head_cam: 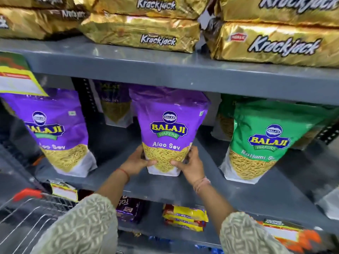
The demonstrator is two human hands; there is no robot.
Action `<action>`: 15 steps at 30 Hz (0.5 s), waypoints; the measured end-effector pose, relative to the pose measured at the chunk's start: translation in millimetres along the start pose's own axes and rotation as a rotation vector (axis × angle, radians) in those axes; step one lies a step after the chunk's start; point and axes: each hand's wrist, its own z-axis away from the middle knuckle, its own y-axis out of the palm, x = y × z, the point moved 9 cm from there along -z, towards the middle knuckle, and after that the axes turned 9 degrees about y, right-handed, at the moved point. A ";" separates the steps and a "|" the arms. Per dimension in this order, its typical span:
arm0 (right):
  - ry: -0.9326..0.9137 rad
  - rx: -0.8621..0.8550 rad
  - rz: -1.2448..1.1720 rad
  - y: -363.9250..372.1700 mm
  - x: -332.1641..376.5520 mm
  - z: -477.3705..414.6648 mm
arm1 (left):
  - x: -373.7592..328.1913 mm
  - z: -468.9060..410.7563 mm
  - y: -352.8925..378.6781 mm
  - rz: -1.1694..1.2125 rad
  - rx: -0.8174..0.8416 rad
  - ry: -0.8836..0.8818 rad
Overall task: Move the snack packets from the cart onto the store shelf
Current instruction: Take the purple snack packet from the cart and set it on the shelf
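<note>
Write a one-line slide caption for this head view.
Both hands, left hand and right hand, set a purple Balaji Aloo Sev packet upright on the grey middle shelf, beside a green Balaji packet.

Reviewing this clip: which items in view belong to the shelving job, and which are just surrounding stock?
Part of the job:
- purple Aloo Sev packet, held upright on the shelf by the left hand and right hand
- wire cart, lower left

Surrounding stock:
- gold Krackjack packs above
- green Ratlami Sev packet
- yellow packets on the lower shelf
</note>
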 end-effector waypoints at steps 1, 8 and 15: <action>0.001 -0.011 -0.005 1.4 -1.9 -4.0 | 3.2 -4.9 -2.7 0.013 0.000 -0.003; -0.013 -0.053 0.007 8.3 -15.3 -9.3 | 18.3 -17.5 -11.0 0.035 0.069 -0.019; 0.085 0.035 -0.031 14.4 -39.4 -14.9 | 40.9 -7.6 -16.9 -0.061 0.029 -0.078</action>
